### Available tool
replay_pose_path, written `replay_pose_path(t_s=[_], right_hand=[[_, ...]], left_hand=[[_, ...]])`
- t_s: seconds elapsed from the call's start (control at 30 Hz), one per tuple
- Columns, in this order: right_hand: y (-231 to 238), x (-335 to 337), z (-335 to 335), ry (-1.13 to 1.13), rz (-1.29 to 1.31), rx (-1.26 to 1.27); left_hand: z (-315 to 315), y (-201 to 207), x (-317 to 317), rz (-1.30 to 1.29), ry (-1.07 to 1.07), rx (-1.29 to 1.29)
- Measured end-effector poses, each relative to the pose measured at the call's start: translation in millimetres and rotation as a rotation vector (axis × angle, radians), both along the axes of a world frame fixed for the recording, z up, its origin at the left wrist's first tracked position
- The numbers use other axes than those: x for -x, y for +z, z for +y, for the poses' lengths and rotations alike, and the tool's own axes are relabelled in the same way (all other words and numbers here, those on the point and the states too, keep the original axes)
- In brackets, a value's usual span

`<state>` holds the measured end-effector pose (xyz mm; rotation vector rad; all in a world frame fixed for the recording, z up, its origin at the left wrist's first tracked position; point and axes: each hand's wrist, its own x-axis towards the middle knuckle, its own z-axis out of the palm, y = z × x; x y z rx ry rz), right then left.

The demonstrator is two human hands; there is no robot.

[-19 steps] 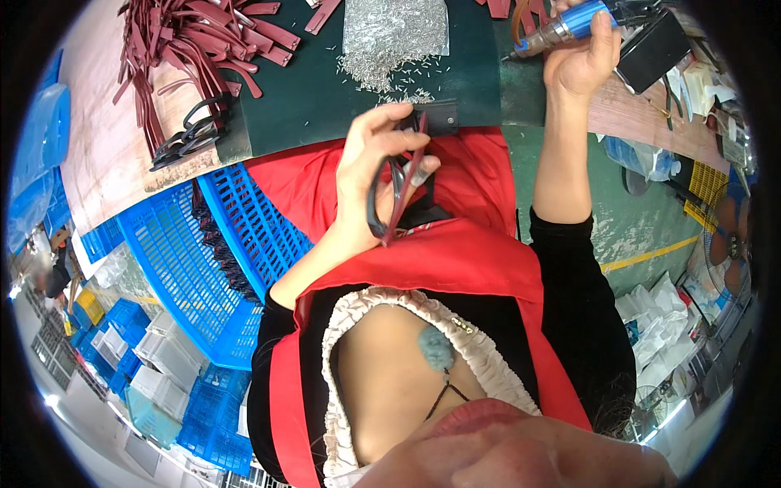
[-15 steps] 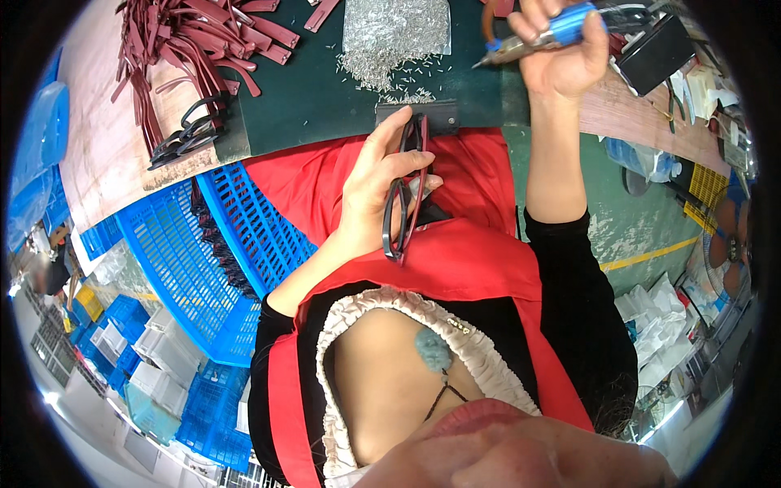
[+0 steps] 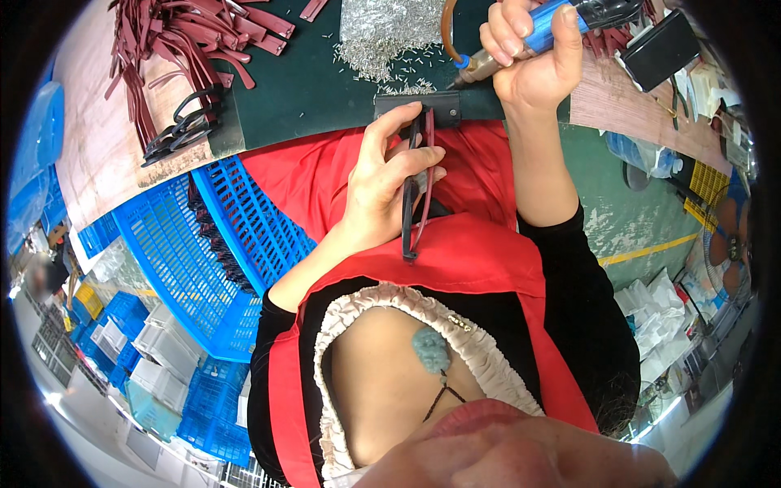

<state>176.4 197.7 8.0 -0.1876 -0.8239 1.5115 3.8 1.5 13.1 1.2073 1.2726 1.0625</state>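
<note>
My left hand [image 3: 378, 175] is closed around a dark eyeglass frame [image 3: 407, 215] with a dark red temple, its upper end against a small black block [image 3: 444, 109] at the table's front edge. In my right hand [image 3: 537, 73] is a blue electric screwdriver [image 3: 543, 31], tilted so its tip points down and left, just above the table near the block. Beyond the block lies a heap of tiny silver screws [image 3: 376, 61], spilling from a clear plastic bag [image 3: 390, 20]. Some loose screws sit right behind the block.
A pile of dark red temples [image 3: 183, 28] lies at the table's far left, with black eyeglass frames [image 3: 183, 134] nearer its edge. Blue baskets [image 3: 175, 260] stand below left. At the right are a black box-shaped object [image 3: 661, 53] and a fan [image 3: 728, 240].
My right hand has brought the screwdriver down and left, its tip now closer to the block. My left hand has shifted slightly, turning the eyeglass frame more upright against the block.
</note>
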Motion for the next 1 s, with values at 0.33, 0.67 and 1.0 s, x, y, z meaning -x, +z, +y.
replay_pose_path(t_s=[0.33, 0.67, 1.0], right_hand=[[10.5, 25.8, -23.3, 0.099, -0.111, -0.027], [20.1, 36.1, -28.2, 0.288, -0.152, 0.062], [7.7, -6.0, 6.6, -0.107, -0.036, 0.110]], left_hand=[[1.6, -1.5, -1.9, -0.322, 0.151, 0.301], [-2.2, -15.1, 7.5, 0.102, -0.079, -0.061], [-2.4, -10.4, 4.5, 0.022, -0.054, -0.181]])
